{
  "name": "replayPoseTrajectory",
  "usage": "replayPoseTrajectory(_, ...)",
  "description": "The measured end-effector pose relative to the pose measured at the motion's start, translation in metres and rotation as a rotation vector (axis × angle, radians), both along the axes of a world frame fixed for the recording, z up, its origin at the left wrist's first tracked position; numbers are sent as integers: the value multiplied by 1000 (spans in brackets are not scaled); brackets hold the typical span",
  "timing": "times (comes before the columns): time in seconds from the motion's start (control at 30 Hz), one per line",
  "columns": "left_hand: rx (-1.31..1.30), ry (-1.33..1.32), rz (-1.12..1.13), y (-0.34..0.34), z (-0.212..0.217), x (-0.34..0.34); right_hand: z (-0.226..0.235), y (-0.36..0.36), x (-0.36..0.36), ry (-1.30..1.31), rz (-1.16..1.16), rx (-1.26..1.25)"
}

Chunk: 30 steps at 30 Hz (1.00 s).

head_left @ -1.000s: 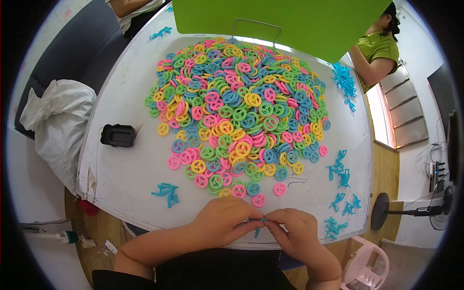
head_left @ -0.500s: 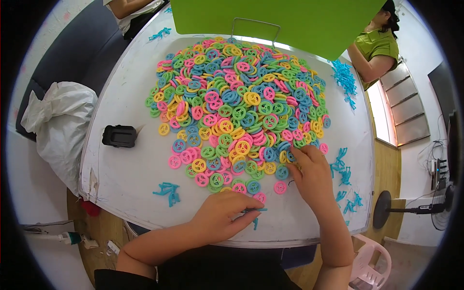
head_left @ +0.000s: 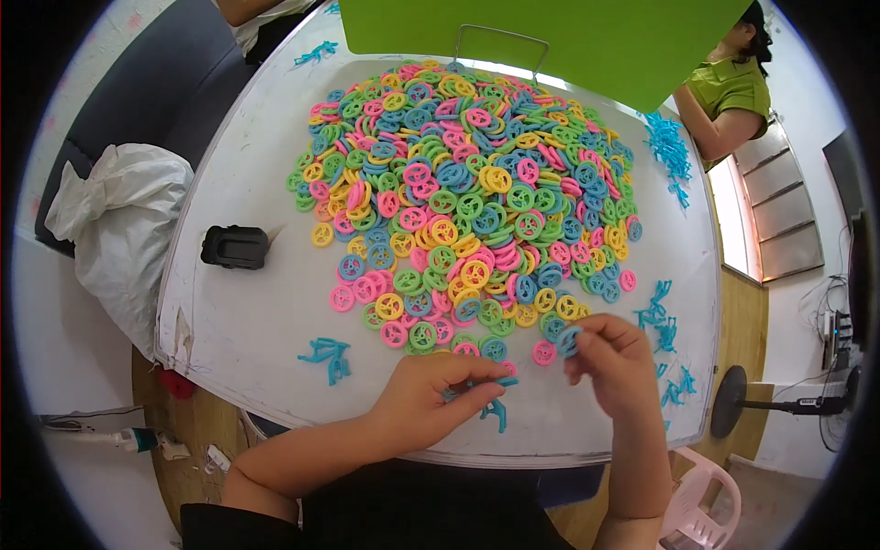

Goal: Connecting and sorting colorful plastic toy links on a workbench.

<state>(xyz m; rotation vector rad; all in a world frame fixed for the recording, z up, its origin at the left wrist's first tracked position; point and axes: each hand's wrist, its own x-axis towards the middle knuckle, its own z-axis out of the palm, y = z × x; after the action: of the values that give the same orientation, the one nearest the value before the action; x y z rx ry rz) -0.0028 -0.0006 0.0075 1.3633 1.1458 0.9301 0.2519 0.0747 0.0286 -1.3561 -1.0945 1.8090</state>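
Note:
My left hand (head_left: 440, 396) is closed on a small blue plastic forked piece (head_left: 496, 414), whose legs stick out below the fingertips near the table's front edge. In my right hand (head_left: 612, 359), thumb and fingers pinch a blue plastic wheel (head_left: 569, 341), held just above the table. The two hands are a short distance apart. Beyond them spreads a large heap of plastic wheels (head_left: 458, 197) in pink, green, yellow and blue. A single pink wheel (head_left: 544, 354) lies close to my right hand.
Blue forked pieces lie in piles at the left (head_left: 326, 358), the right (head_left: 658, 316) and the far right (head_left: 668, 151). A black tray (head_left: 235, 247) sits on the left of the white table (head_left: 266, 316). A green board (head_left: 550, 37) stands behind the heap, with a person (head_left: 729, 96) beyond.
My right hand has drawn back from the heap's near edge toward my left hand, bringing a blue wheel. My left hand keeps its blue piece. The whole view has shifted slightly.

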Motion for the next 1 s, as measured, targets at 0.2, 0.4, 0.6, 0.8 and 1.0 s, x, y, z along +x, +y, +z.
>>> replayPoseTrajectory(0.2,-63,-212,15,-1,-8,3,-17,-31,-33,284,163,83)
replayPoseTrajectory(0.4,-140,-307,26,-4,-17,2,-23,-37,-46,388,15,-63)
replayPoseTrajectory(0.6,-239,-410,6,-5,-20,5,-29,-43,-53,404,-24,19)
replayPoseTrajectory(0.8,-3,-254,64,-7,-24,7,-27,-47,-56,411,-59,29)
replayPoseTrajectory(1.0,566,239,73,-2,-15,7,-21,-46,-50,307,19,143)
